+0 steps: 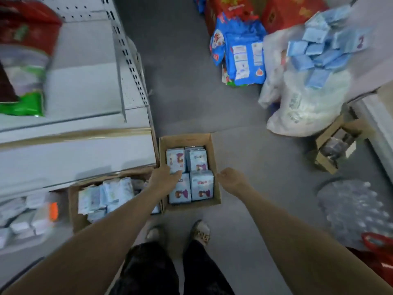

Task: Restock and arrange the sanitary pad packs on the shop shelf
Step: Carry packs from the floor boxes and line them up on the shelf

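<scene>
An open cardboard box (187, 139) stands on the grey floor, holding several pale blue sanitary pad packs (201, 185) upright. My left hand (162, 177) reaches over the box's left side, fingers resting on the packs, gripping nothing that I can see. My right hand (231, 180) hovers at the box's right edge, loosely curled and empty. A second cardboard box (74, 218) with mixed pale packs (106, 194) sits to the left, under the white shelf (74, 154). The lowest shelf level holds more white packs (23, 216).
Blue packs (244, 54) and red cartons (293, 11) lie on the floor at the back. A white sack (304, 103) topped with light blue packets stands at the right, beside a small carton (333, 147). Wrapped bottles (353, 211) sit near right. My feet (200, 231) stand behind the box.
</scene>
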`<state>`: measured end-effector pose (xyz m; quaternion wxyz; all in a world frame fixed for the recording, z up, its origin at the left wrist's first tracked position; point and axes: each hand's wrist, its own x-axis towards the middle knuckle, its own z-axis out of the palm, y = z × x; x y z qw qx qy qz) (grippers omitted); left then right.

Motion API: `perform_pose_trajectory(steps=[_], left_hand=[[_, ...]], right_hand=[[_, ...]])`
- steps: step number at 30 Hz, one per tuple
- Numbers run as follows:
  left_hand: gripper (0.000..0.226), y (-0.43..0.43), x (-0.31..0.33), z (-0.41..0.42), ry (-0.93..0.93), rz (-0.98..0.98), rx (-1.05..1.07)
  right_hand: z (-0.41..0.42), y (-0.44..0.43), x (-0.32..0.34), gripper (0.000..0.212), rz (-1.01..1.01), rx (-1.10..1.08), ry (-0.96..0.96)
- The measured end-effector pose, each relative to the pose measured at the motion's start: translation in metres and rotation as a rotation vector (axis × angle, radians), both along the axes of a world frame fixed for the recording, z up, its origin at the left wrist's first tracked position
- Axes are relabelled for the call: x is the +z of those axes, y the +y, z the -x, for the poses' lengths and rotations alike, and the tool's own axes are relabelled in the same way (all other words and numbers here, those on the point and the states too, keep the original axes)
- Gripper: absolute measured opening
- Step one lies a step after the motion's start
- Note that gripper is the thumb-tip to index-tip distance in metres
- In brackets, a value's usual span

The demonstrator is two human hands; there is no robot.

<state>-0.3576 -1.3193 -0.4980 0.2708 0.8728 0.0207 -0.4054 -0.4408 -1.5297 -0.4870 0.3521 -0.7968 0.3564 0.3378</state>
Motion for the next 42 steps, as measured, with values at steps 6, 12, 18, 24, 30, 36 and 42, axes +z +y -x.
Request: perform_pose_trajectory(steps=[6,12,18,24,30,36,42], left_hand=[[0.049,-0.002,-0.131,0.016,0.145,-0.065,0.137],[0.052,0.001,-0.267,0.031,0.238,-0.115,0.218],[0.053,-0.008,-0.353,0.040,0.339,-0.022,0.376],[0.072,-0.011,-0.395,0.038,0.362,0.063,0.573],[0.081,-0.009,-0.411,0.037,0.387,0.088,0.680],[0.076,-0.001,-0.412,0.046,0.383,0.168,0.674],[0.120,0.018,-0.427,0.053,0.430,0.220,0.742]], right_hand=[[-0.004,-0.003,-0.125,0.047,-0.093,-0.056,0.090],[-0.014,0.000,-0.253,0.061,-0.170,-0.182,0.123],[-0.019,-0.002,-0.350,0.101,-0.242,-0.415,0.040],[-0.018,0.002,-0.386,0.124,-0.138,-0.483,0.024],[-0.020,0.001,-0.407,0.108,-0.086,-0.373,-0.067],[-0.024,-0.009,-0.422,0.064,-0.038,-0.318,-0.115],[-0.021,-0.009,-0.422,0.081,-0.167,-0.428,-0.080]])
